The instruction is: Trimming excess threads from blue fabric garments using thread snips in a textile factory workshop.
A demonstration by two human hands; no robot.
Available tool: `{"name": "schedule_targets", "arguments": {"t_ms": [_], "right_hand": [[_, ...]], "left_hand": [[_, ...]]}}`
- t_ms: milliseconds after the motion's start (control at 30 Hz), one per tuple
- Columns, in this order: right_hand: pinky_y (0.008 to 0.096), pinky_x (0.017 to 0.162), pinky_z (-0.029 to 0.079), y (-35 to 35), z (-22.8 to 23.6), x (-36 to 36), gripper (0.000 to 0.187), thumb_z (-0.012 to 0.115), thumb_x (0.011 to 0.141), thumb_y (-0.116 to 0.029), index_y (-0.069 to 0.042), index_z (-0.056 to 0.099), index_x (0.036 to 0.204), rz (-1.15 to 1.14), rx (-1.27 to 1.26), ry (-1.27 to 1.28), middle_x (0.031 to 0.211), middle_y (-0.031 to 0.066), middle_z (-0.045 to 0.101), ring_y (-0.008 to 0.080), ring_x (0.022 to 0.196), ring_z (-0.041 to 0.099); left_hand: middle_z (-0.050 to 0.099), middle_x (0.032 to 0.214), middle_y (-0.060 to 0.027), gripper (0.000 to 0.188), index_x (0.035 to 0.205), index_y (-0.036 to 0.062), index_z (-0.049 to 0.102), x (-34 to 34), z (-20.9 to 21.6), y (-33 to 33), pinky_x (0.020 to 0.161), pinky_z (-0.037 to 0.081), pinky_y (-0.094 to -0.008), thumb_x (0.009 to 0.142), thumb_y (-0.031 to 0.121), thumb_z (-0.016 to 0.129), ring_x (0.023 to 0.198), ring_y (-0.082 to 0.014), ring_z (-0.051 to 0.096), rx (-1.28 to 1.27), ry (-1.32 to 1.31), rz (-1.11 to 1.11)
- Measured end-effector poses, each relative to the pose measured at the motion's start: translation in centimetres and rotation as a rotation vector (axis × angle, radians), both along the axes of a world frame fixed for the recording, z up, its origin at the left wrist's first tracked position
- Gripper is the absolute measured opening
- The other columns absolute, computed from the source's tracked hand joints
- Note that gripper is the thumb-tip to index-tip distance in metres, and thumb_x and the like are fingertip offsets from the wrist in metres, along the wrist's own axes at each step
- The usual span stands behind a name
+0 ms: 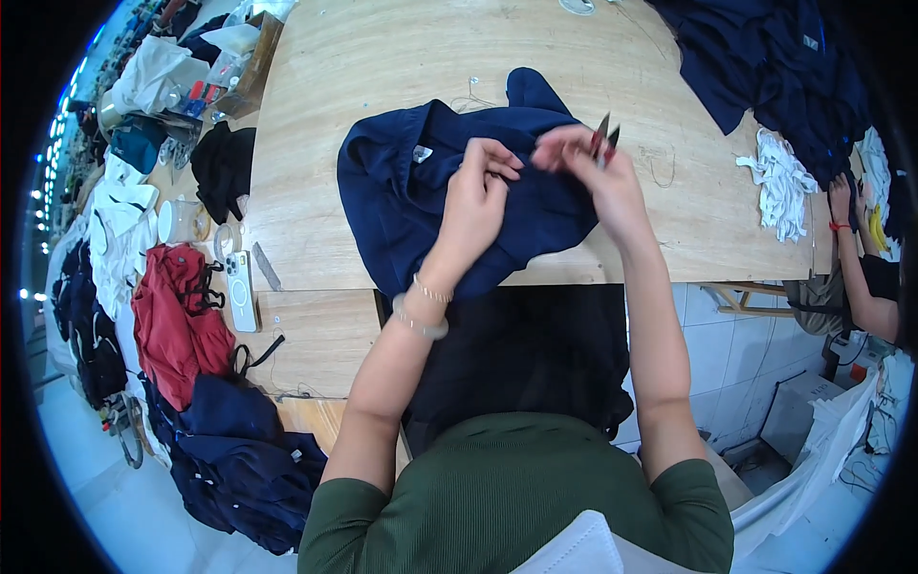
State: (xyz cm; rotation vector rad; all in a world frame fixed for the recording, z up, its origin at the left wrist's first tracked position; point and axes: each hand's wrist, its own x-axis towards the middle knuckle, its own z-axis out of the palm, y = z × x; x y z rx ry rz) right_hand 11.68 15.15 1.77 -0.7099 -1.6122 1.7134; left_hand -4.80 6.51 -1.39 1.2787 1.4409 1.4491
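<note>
A navy blue garment [402, 220] with a gathered, elastic-looking band and a small white label lies bunched on the wooden table before me. Over its middle is my left hand [478, 196], fingers curled in and thumb close to them; whatever they pinch is too small to make out. My right hand [598, 177] hovers just above the garment's right part, its fingertips smeared by motion. Small thread snips [604, 143] with red handles are tucked in that hand, their dark pointed blades sticking up and away from the cloth.
Left of me lie a white phone [241, 292], a grey metal strip [266, 266], a red garment [182, 325] and dark clothes [239, 459]. At right are a white fabric heap [784, 182] and navy cloth [765, 67], beside another person's arm [865, 287]. Loose threads dot the table [382, 57].
</note>
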Motion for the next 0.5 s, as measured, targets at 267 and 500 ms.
{"name": "schedule_targets", "arguments": {"t_ms": [267, 500], "right_hand": [[0.0343, 0.090, 0.054, 4.9, -3.9, 1.8, 0.019, 0.043, 0.098, -0.005, 0.006, 0.056, 0.106, -0.282, -0.221, 0.261, 0.106, 0.0175, 0.062, 0.0241, 0.103, 0.063], [0.0340, 0.091, 0.053, 4.4, -3.7, 1.3, 0.019, 0.042, 0.098, -0.004, 0.005, 0.056, 0.106, -0.283, -0.184, 0.226, 0.106, 0.0172, 0.062, 0.0244, 0.104, 0.062]], "left_hand": [[0.050, 0.109, -0.0027, 0.036, 0.116, 0.0088, 0.063, -2.1, -0.3, 0.3, 0.081, 0.041, -0.0238, 0.080, 0.004, 0.067, 0.092, -0.0136, 0.050, -0.004, 0.229, -0.206], [0.052, 0.105, -0.0032, 0.032, 0.099, 0.0147, 0.075, 0.7, -1.9, 1.6, 0.066, 0.041, -0.0252, 0.070, 0.001, 0.074, 0.069, -0.0143, 0.040, 0.155, 0.598, 0.106]]}}
